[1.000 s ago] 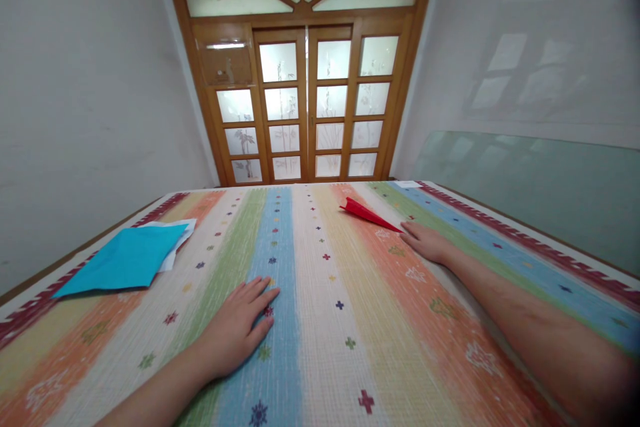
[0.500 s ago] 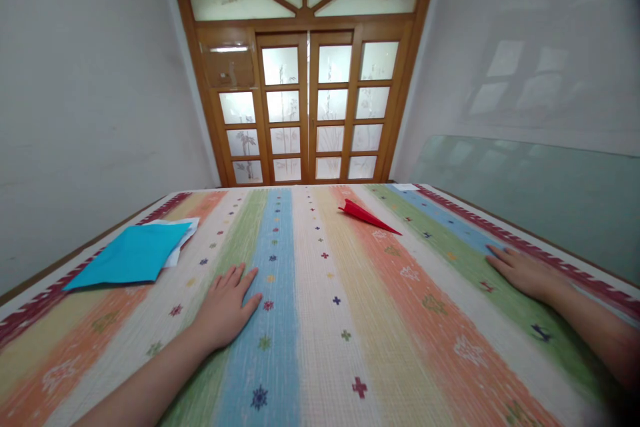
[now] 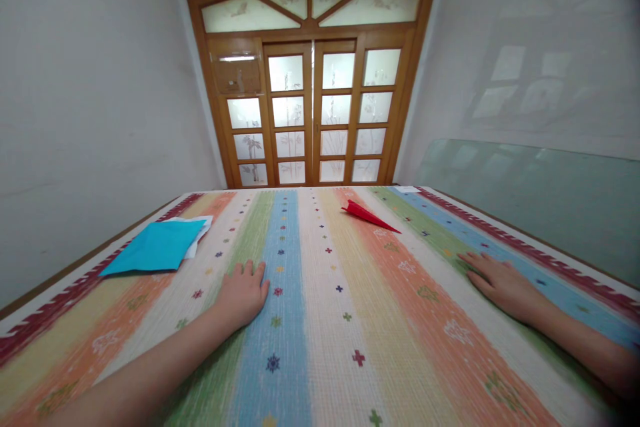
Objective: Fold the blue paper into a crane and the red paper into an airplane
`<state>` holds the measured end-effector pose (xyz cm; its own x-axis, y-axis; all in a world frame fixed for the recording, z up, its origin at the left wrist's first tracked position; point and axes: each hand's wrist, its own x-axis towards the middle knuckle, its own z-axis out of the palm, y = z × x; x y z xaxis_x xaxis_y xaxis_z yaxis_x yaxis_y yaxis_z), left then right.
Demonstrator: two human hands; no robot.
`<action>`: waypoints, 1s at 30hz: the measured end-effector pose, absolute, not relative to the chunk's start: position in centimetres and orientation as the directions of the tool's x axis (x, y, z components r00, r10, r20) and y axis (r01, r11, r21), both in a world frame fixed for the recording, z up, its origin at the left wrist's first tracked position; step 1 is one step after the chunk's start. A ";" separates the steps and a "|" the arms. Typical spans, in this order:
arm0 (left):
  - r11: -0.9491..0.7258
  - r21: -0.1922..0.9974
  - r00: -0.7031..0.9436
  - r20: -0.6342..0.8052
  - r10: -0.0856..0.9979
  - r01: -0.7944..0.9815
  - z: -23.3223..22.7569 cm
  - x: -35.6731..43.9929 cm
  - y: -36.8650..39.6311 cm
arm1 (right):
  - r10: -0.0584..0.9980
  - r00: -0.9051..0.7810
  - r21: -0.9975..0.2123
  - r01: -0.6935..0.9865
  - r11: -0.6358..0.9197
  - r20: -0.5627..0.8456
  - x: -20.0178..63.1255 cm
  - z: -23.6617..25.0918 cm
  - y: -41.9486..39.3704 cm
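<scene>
My left hand (image 3: 244, 293) lies palm down on the striped tablecloth (image 3: 320, 320), fingers stretched out over the green and blue stripes, holding nothing. To its left is a blue sheet of paper (image 3: 155, 245), resting on white paper (image 3: 205, 229) that mostly hides beneath it. On the right side, my right hand (image 3: 500, 283) rests flat with its fingers apart across the green and blue stripes. A folded red paper plane (image 3: 369, 216) lies farther back between the hands, nearer the right one, touched by neither.
A pale green glass panel (image 3: 530, 200) leans along the right wall. Beyond the table's far edge stand wooden doors (image 3: 313, 113) with frosted panes. A small white piece (image 3: 408, 189) lies at the far right edge of the cloth. Walls flank the table on both sides.
The view has tilted up slightly. My right hand has slid left, toward the middle, and my left hand's thumb is closer to its fingers. The papers and red plane lie as before.
</scene>
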<state>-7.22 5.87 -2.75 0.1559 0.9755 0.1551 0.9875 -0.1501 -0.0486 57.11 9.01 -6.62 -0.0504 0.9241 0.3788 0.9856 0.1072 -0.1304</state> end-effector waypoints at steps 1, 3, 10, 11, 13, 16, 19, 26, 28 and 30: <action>-0.187 -0.045 0.192 0.157 0.969 0.981 -2.7 -7.3 6.0 | 0.944 -0.086 -0.112 0.986 0.127 0.320 55.7 -6.5 8.5; -0.283 -0.030 0.284 0.151 0.947 0.959 -2.5 -7.5 6.3 | 0.961 -0.154 -0.100 0.978 0.181 0.228 52.5 -5.7 7.4; -0.365 0.018 0.362 0.092 0.928 0.931 0.1 -9.5 11.4 | 0.872 -0.485 -0.191 0.852 0.488 0.062 36.2 -1.4 7.1; -0.314 0.012 0.311 0.105 0.944 0.949 0.3 -10.2 12.5 | 0.858 -0.508 -0.217 0.832 0.510 0.069 33.7 -1.1 7.7; -0.225 0.012 0.221 0.135 0.966 0.974 0.4 -11.5 14.4 | 0.848 -0.526 -0.237 0.818 0.524 0.058 29.1 -1.1 9.4; -0.118 0.022 0.112 0.178 0.978 0.993 -0.3 -13.4 16.1 | 0.902 -0.429 -0.233 0.873 0.428 0.051 24.0 -1.9 12.0; -0.073 0.034 0.064 0.217 0.974 0.997 -1.3 -14.3 16.4 | 0.921 -0.381 -0.240 0.889 0.389 0.080 21.7 -2.7 13.7; 0.070 0.039 -0.078 0.263 0.961 0.997 -1.6 -15.0 16.0 | 0.919 -0.385 -0.263 0.880 0.394 0.087 22.2 -3.2 14.1; 0.180 0.040 -0.183 0.309 0.933 0.983 -1.4 -15.7 15.8 | 0.917 -0.390 -0.262 0.879 0.398 0.086 22.3 -3.2 14.1; 0.282 0.034 -0.275 0.362 0.891 0.959 -1.2 -16.9 15.7 | 0.916 -0.392 -0.259 0.879 0.400 0.084 22.3 -3.2 14.2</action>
<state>-16.86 15.74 -1.16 -0.2753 0.8907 0.3618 0.9587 0.2824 0.0341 22.28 14.16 -3.16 -0.3922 0.9160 0.0841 0.8792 0.4002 -0.2587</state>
